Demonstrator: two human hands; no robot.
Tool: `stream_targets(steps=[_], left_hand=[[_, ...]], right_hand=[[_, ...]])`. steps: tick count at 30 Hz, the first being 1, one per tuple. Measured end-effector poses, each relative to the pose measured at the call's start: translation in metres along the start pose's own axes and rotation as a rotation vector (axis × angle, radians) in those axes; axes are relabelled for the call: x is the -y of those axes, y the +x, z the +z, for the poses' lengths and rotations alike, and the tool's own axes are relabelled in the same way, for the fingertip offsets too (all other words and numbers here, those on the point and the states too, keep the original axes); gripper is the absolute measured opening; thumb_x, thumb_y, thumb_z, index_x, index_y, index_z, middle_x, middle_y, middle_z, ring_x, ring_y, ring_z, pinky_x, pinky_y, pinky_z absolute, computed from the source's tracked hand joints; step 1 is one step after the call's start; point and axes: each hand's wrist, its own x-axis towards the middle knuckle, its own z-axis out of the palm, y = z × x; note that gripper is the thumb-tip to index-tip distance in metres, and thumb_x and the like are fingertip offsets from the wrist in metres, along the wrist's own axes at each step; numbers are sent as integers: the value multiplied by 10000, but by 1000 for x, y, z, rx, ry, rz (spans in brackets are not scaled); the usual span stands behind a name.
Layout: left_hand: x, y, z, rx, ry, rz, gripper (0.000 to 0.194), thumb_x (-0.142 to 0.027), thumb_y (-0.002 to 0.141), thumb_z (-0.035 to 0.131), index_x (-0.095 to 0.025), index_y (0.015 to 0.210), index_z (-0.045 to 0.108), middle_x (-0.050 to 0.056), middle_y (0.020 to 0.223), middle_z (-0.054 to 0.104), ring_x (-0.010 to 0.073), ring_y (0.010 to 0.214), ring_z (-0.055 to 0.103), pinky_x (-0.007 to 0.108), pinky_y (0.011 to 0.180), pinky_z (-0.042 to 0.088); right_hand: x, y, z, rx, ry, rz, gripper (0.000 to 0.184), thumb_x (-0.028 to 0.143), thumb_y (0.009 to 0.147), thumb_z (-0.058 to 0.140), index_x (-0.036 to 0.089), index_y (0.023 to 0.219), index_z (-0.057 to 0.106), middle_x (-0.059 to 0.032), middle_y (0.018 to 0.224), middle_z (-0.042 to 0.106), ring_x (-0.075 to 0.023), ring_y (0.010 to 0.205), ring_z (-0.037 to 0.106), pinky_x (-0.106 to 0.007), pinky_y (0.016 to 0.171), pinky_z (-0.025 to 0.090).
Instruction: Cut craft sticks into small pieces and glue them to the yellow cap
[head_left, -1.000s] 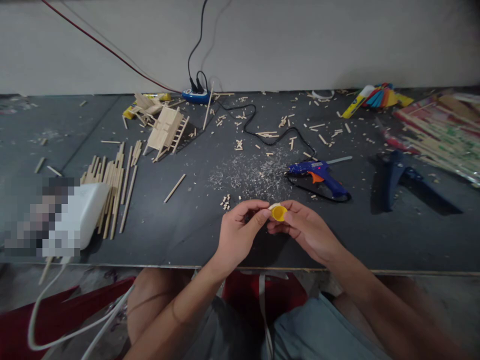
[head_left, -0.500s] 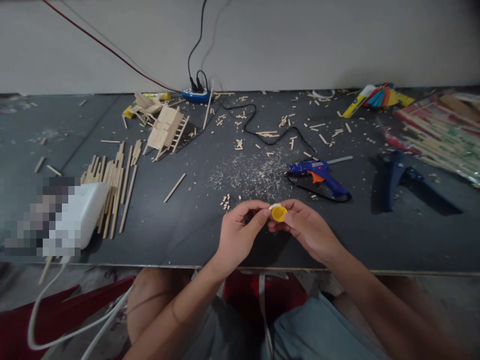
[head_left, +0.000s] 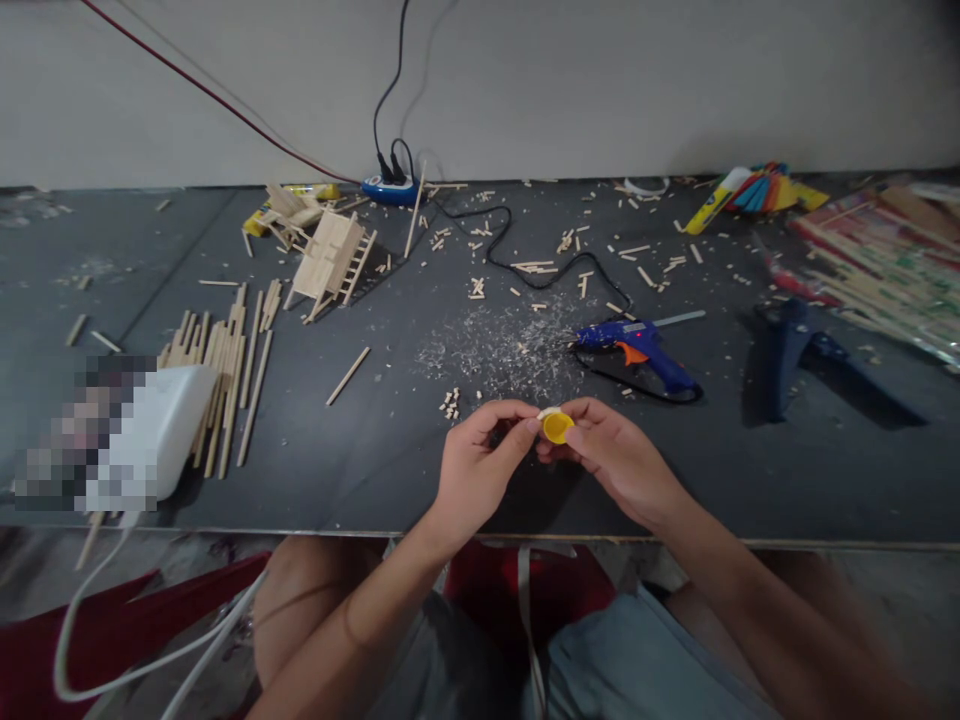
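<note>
My left hand (head_left: 476, 470) and my right hand (head_left: 619, 460) meet just above the near part of the dark table (head_left: 360, 470). Both pinch a small round yellow piece (head_left: 557, 427), with a pale sliver showing at its top edge. The fingers of each hand are curled closed around it. A blue hot glue gun (head_left: 637, 350) lies on its side a short way beyond my right hand, its black cord running back to a blue power strip (head_left: 388, 188) by the wall.
A pile of long wooden sticks (head_left: 225, 370) lies at the left beside a white device (head_left: 161, 425). A small stick-built model (head_left: 330, 260) stands further back. Cut stick bits and sawdust (head_left: 510, 350) litter the middle. A dark blue tool (head_left: 787, 350) and packets of sticks (head_left: 885, 270) sit at the right.
</note>
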Motion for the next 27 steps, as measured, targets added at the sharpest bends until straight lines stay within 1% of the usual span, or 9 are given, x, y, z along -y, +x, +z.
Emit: stream_targets(steps=[8, 12, 15, 17, 19, 21, 22, 24, 27], left_hand=[[-2, 0, -1, 4, 89, 70, 132, -284, 813, 595, -189, 869, 668, 17, 822, 658, 102, 704, 560, 212, 681, 455], [1, -1, -1, 4, 54, 72, 131, -277, 814, 596, -191, 898, 648, 12, 821, 647, 96, 706, 554, 206, 680, 451], [4, -1, 0, 9, -8, 78, 194, -269, 799, 618, -191, 975, 606, 16, 851, 638, 103, 749, 559, 217, 717, 459], [4, 0, 1, 52, -8, 87, 273, -273, 777, 646, -191, 1030, 585, 33, 921, 629, 119, 807, 564, 240, 761, 463], [4, 1, 1, 130, 25, 107, 346, -275, 757, 669, -196, 1081, 574, 56, 1020, 608, 142, 885, 566, 268, 809, 462], [4, 2, 1, 198, 48, 136, 362, -272, 755, 673, -199, 1097, 578, 71, 1082, 586, 164, 953, 562, 289, 846, 460], [4, 2, 1, 210, 50, 149, 343, -271, 760, 668, -196, 1085, 587, 72, 1085, 584, 169, 967, 562, 294, 855, 460], [4, 2, 1, 203, 47, 152, 299, -269, 764, 664, -187, 1046, 607, 70, 1070, 590, 169, 970, 566, 293, 861, 463], [7, 1, 1, 177, 11, 86, 300, -272, 765, 663, -189, 1048, 606, 60, 1043, 620, 160, 942, 587, 292, 855, 475]], right_hand=[[1, 1, 0, 4, -1, -5, 215, 359, 758, 681, 215, 885, 585, -2, 775, 662, -141, 727, 623, -311, 736, 476], [2, 0, 0, 0, 26, -2, 195, 345, 765, 675, 212, 883, 595, -2, 787, 667, -135, 721, 624, -301, 734, 475], [5, -1, 0, -14, 69, 30, 187, 350, 775, 657, 204, 880, 606, -10, 799, 673, -138, 725, 627, -297, 727, 484], [7, -2, 1, -19, 100, 53, 187, 354, 786, 641, 199, 887, 616, -14, 797, 671, -136, 726, 624, -283, 710, 492], [7, -2, 1, -22, 135, 73, 177, 342, 794, 634, 200, 899, 630, -9, 787, 664, -121, 723, 615, -248, 688, 494], [6, -2, 3, -16, 174, 84, 164, 327, 795, 636, 205, 904, 644, -1, 785, 656, -105, 719, 606, -215, 673, 494], [5, -2, 3, -5, 190, 87, 158, 324, 795, 637, 206, 900, 650, 2, 787, 652, -102, 716, 603, -212, 670, 498], [3, -1, 4, 31, 208, 90, 149, 328, 800, 631, 204, 880, 657, 2, 788, 648, -112, 712, 607, -233, 677, 516], [3, 0, 3, 85, 205, 124, 192, 368, 829, 589, 192, 858, 659, -14, 770, 655, -144, 717, 627, -290, 686, 539]])
